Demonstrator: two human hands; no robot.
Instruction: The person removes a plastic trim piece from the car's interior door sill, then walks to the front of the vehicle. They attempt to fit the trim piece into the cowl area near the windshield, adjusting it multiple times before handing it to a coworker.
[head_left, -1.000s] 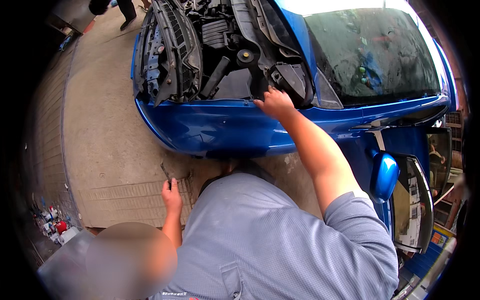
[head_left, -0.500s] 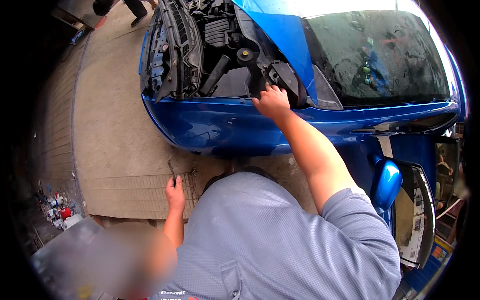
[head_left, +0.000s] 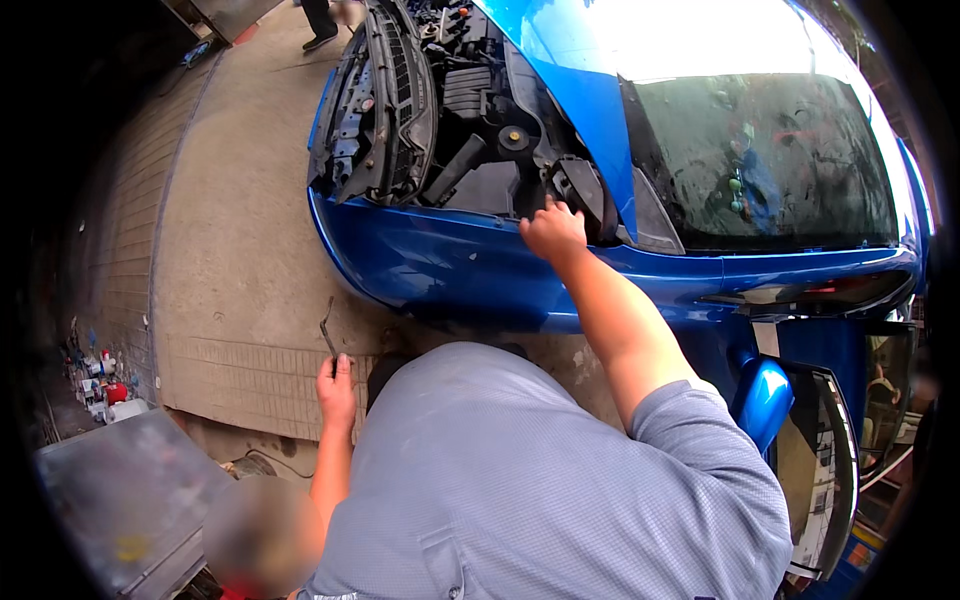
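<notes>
My right hand (head_left: 555, 230) reaches over the fender (head_left: 470, 255) of a blue car into its engine bay. Its fingers are slightly apart, resting at the inner edge beside a black plastic cover (head_left: 582, 187); nothing shows in its grasp, though the fingertips are partly hidden. Low at my left side, my left hand (head_left: 337, 392) is closed around a thin metal tool with a bent tip (head_left: 328, 328), its tip pointing away over the floor. The raised blue hood (head_left: 590, 90) stands open between the engine bay and the windshield.
A grey metal cabinet top (head_left: 130, 490) stands at lower left, with bottles and cans (head_left: 115, 390) beyond it. The car's side mirror (head_left: 765, 395) and an open door (head_left: 820, 460) are at my right. Another person's leg (head_left: 320, 22) shows at the far left.
My view has shifted, so the car sits lower and further right. My left hand has swung slightly left with the bent tool. The right hand stays at the same spot on the engine bay.
</notes>
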